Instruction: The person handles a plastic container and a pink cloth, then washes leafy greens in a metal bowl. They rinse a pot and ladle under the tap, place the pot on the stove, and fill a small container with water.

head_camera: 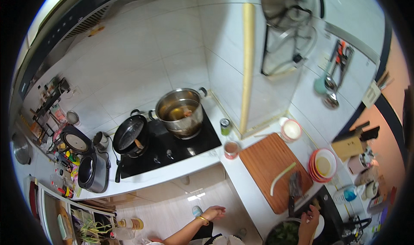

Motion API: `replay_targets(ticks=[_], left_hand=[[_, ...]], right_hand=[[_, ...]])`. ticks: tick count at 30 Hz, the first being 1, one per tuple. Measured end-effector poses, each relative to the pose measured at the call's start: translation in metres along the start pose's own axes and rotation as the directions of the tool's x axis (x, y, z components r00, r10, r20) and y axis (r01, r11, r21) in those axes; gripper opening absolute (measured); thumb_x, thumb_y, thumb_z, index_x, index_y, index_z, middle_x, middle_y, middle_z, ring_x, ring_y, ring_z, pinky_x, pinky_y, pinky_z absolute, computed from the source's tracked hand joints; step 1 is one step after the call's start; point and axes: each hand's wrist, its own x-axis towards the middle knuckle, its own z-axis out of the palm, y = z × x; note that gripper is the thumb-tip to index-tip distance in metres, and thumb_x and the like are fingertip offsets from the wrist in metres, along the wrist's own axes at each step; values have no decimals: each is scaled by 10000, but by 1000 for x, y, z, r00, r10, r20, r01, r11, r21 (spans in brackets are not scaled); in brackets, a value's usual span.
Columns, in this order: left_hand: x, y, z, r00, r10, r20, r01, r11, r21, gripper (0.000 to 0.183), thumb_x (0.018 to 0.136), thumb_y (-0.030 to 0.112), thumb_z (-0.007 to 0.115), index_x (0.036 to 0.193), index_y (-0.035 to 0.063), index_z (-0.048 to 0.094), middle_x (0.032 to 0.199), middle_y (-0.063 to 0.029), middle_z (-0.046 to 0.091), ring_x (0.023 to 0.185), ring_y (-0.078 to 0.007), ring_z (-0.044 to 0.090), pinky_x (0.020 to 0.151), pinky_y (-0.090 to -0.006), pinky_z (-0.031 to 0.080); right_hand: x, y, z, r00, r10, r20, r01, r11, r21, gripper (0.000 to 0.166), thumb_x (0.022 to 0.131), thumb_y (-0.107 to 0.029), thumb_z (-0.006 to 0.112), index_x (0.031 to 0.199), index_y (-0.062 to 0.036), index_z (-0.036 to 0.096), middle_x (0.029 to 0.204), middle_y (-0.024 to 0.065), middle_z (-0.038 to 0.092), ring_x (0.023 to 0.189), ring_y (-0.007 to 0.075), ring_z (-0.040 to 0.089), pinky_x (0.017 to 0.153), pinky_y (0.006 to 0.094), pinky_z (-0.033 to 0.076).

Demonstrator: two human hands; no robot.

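Note:
My left hand point(216, 213), with a gold bangle at the wrist, hangs over the floor, holding nothing, its fingers loosely apart. Above the rim of a pot point(275, 232) of green leaves point(286, 234) at the bottom right is my right hand point(310, 217), its fingers bent; whether it grips anything is unclear. A white round dish point(319, 227) shows just beside it. On the wooden cutting board point(268, 167) lie a pale green stalk point(280, 177) and a cleaver point(295, 188), its dark handle over the board's near edge.
A large steel pot point(179, 115) with liquid and a black wok point(131, 136) stand on the cooktop point(168, 154). Stacked bowls point(323, 165), a knife block point(347, 148) and a sink point(333, 201) are at the right. A rice cooker point(93, 173) stands open at the left.

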Motion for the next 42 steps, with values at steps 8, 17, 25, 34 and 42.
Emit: replay_targets(ticks=[8,17,25,34,42], left_hand=[[-27,67,-187,949,190,-253,-190,981,25,394,780,107,523,1168,37,518,1140,-79,549,970,-179,558,792,-305,476],[-74,186,-310,838,360,-411,-387,922,19,372,802,-24,462,1169,29,502,1130,-112,551,966,-202,572,803,-302,465],[-51,267,-345,661,405,-632,-562,825,-59,410,826,-19,441,1228,49,398,1149,-109,496,924,-232,579,750,-340,500],[28,338,-414,442,375,-815,-740,666,-95,283,866,162,513,1101,10,471,884,-103,583,747,-236,597,693,-376,508],[54,367,-429,498,314,-809,-751,622,-221,151,857,191,562,850,59,489,616,-19,501,478,-124,438,441,-272,355]], right_hand=[[-23,-199,214,790,-535,299,389,815,430,332,732,-52,633,1051,-4,555,1122,156,515,1005,284,515,793,325,455],[36,-351,427,645,-636,423,630,757,176,980,694,-529,643,1389,-82,117,1432,160,95,1319,343,96,1042,511,90],[100,-410,518,637,-705,311,708,695,126,691,742,-491,602,1332,-248,338,1445,139,53,1331,349,36,1039,549,18],[214,-452,570,717,-605,346,451,781,432,293,728,-211,561,999,-194,672,1401,151,248,1313,334,141,1070,418,140],[235,-446,595,656,-441,612,-74,770,633,219,729,-164,492,780,-73,684,888,145,614,854,209,564,902,351,354]])
